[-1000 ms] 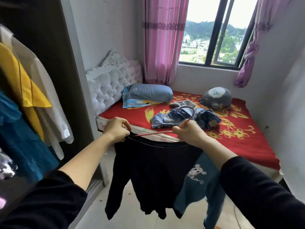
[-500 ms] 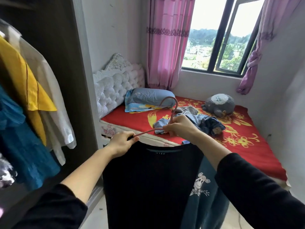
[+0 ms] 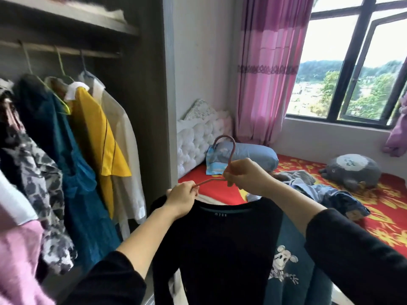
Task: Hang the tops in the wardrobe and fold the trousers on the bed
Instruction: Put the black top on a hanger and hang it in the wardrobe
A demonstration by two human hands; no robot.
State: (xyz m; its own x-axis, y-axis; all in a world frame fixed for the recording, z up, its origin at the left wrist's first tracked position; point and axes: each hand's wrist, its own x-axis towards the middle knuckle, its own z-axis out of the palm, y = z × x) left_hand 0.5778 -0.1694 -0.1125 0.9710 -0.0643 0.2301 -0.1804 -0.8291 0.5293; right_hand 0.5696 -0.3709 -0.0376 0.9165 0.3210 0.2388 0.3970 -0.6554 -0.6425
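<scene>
- Black long-sleeved top (image 3: 220, 249) front and centre, draped on a pink hanger (image 3: 234, 147). It is held up in mid-air just right of the open wardrobe (image 3: 152, 89), with the bed (image 3: 374, 219) behind it.
- Neckline up, with a small label inside the collar (lettering too fine to read with any confidence).
- Left hand (image 3: 181, 200): fingers curled, pinching the hanger's left arm right where the top's shoulder begins.
- Right hand (image 3: 244, 179): wrapped round the hanger's neck just under the hook, which stands upright above the knuckles.
- Just behind the black top, on its right, a teal top (image 3: 293, 238) with a white cartoon mouse print hangs below the right forearm (what carries it, I cannot tell).
- Over to the wardrobe on the left: a rail (image 3: 66, 50) under a shelf, with a row of clothes on hangers.
- Nearest the wardrobe's right wall is a white shirt (image 3: 123, 155). Then come a yellow top (image 3: 97, 137), a teal garment (image 3: 74, 183), a grey patterned one (image 3: 44, 183) and something pink (image 3: 17, 260) at the near edge.
- On the bed's red, yellow-flowered sheet, denim trousers (image 3: 337, 197) lie crumpled and unfolded, near a grey plush toy (image 3: 352, 170).
- A blue pillow (image 3: 253, 155) sits against the white tufted headboard (image 3: 198, 137).
- Pink curtain (image 3: 268, 62) beside the dark-framed window (image 3: 365, 40).
</scene>
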